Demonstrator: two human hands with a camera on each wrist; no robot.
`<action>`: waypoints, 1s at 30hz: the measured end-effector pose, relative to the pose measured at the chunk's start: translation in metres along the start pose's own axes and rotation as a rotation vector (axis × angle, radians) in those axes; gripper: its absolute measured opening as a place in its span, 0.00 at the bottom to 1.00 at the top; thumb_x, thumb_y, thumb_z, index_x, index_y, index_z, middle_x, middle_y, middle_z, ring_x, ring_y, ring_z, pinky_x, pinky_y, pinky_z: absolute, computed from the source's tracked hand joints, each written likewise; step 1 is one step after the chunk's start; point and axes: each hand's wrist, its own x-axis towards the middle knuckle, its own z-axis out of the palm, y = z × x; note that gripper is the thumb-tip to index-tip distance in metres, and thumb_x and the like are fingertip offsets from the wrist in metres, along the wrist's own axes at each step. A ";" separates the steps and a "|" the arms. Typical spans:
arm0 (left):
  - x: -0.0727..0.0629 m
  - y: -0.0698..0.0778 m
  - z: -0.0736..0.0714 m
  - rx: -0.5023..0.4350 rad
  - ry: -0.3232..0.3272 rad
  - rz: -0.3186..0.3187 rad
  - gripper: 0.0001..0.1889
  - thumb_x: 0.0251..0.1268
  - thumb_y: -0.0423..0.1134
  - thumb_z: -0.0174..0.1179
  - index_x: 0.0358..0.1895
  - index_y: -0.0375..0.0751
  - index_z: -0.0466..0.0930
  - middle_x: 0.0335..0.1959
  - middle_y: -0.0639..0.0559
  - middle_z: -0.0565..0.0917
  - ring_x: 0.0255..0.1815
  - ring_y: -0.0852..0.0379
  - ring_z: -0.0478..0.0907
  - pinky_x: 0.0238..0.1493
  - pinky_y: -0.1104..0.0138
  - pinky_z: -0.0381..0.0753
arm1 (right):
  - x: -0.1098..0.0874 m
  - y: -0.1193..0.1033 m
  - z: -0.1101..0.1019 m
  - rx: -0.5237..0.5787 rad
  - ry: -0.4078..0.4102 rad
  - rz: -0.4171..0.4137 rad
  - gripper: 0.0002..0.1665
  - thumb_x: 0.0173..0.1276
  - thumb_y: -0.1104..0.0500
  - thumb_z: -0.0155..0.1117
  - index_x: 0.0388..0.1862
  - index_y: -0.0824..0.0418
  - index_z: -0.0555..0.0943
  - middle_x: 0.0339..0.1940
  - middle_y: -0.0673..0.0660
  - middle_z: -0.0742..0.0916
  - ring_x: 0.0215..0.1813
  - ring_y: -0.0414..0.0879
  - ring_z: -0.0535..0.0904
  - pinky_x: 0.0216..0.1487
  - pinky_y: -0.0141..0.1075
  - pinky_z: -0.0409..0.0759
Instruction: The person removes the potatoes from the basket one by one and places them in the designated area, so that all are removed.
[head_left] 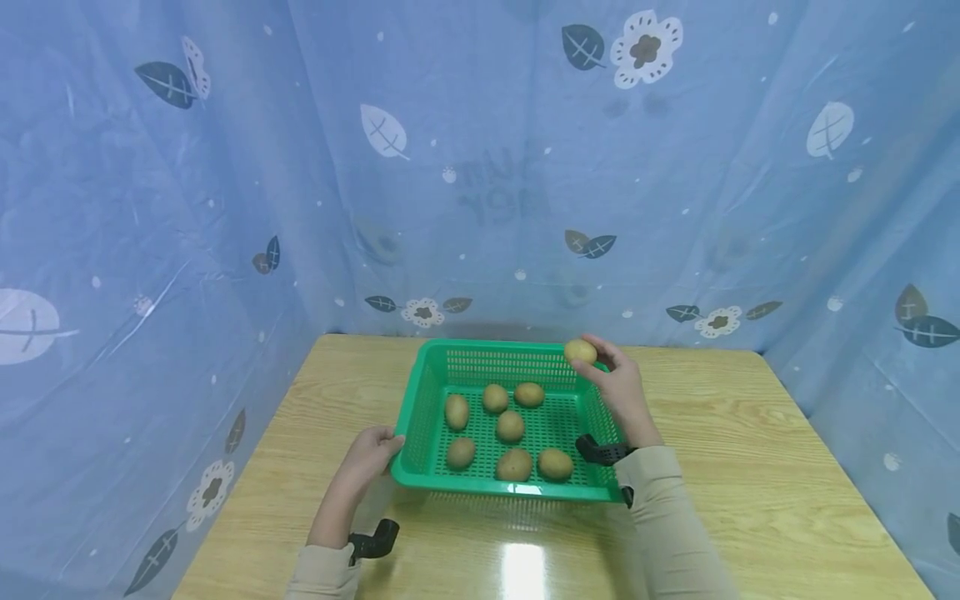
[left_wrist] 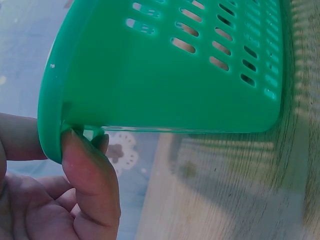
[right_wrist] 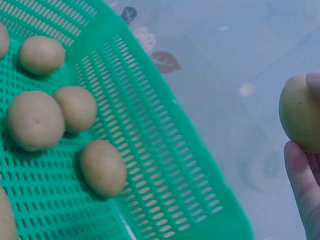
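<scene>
A green plastic basket (head_left: 411,417) with slotted walls stands on the wooden table, several potatoes (head_left: 511,427) spread over its floor. My left hand (head_left: 369,457) grips the basket's left rim; in the left wrist view its thumb and fingers (left_wrist: 90,172) pinch the rim at a corner. Above the basket's back right corner, my right hand (head_left: 621,387) holds one potato (head_left: 581,352) between thumb and fingers. The right wrist view shows this held potato (right_wrist: 300,114) at its right edge, apart from the basket wall, with part of the hand out of frame.
The wooden table (head_left: 720,433) extends on both sides of the basket. A blue curtain (head_left: 480,183) printed with leaves and flowers hangs behind and along both sides. Each wrist carries a black camera mount (head_left: 375,540).
</scene>
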 end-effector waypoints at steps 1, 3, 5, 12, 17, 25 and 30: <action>0.000 0.000 0.000 -0.001 0.003 -0.001 0.15 0.71 0.35 0.47 0.50 0.24 0.76 0.36 0.41 0.83 0.33 0.56 0.79 0.35 0.65 0.79 | -0.001 -0.002 -0.002 -0.003 0.009 -0.006 0.36 0.63 0.50 0.67 0.68 0.55 0.69 0.62 0.59 0.75 0.57 0.39 0.71 0.48 0.24 0.73; 0.000 0.000 0.000 -0.004 0.003 -0.003 0.15 0.71 0.34 0.47 0.50 0.24 0.75 0.36 0.40 0.82 0.33 0.56 0.79 0.35 0.65 0.79 | -0.002 -0.006 -0.007 0.005 0.022 -0.017 0.36 0.63 0.51 0.67 0.68 0.56 0.68 0.62 0.59 0.75 0.55 0.35 0.71 0.48 0.23 0.73; 0.000 -0.001 -0.001 -0.007 0.002 -0.005 0.16 0.71 0.34 0.47 0.50 0.23 0.75 0.37 0.40 0.82 0.33 0.56 0.79 0.35 0.65 0.79 | -0.004 -0.008 -0.012 0.007 0.031 -0.033 0.35 0.63 0.52 0.67 0.68 0.57 0.68 0.62 0.59 0.74 0.54 0.33 0.71 0.49 0.22 0.72; -0.001 0.000 -0.001 -0.016 -0.005 0.005 0.15 0.71 0.34 0.48 0.49 0.22 0.75 0.36 0.40 0.82 0.32 0.56 0.79 0.34 0.65 0.79 | -0.008 -0.010 -0.031 0.009 0.066 -0.087 0.35 0.64 0.53 0.66 0.68 0.61 0.68 0.60 0.54 0.75 0.53 0.31 0.72 0.48 0.20 0.73; -0.001 -0.001 -0.001 -0.006 -0.006 -0.004 0.16 0.71 0.34 0.48 0.49 0.22 0.75 0.36 0.40 0.81 0.33 0.57 0.78 0.34 0.65 0.79 | -0.012 -0.007 -0.048 -0.039 0.103 -0.083 0.35 0.65 0.52 0.65 0.68 0.59 0.68 0.57 0.45 0.75 0.53 0.28 0.72 0.47 0.20 0.73; -0.002 -0.001 -0.002 -0.007 -0.008 0.006 0.15 0.71 0.34 0.47 0.50 0.22 0.74 0.36 0.40 0.82 0.32 0.56 0.78 0.34 0.64 0.79 | -0.019 -0.007 -0.074 -0.023 0.131 -0.092 0.34 0.65 0.54 0.65 0.69 0.56 0.68 0.54 0.40 0.76 0.52 0.28 0.73 0.47 0.18 0.73; 0.000 -0.002 -0.001 -0.012 -0.006 0.015 0.16 0.71 0.34 0.47 0.50 0.22 0.74 0.35 0.41 0.82 0.32 0.56 0.79 0.34 0.65 0.78 | -0.022 0.002 -0.088 0.110 0.144 -0.094 0.32 0.65 0.59 0.65 0.67 0.57 0.69 0.52 0.39 0.76 0.50 0.30 0.75 0.45 0.17 0.74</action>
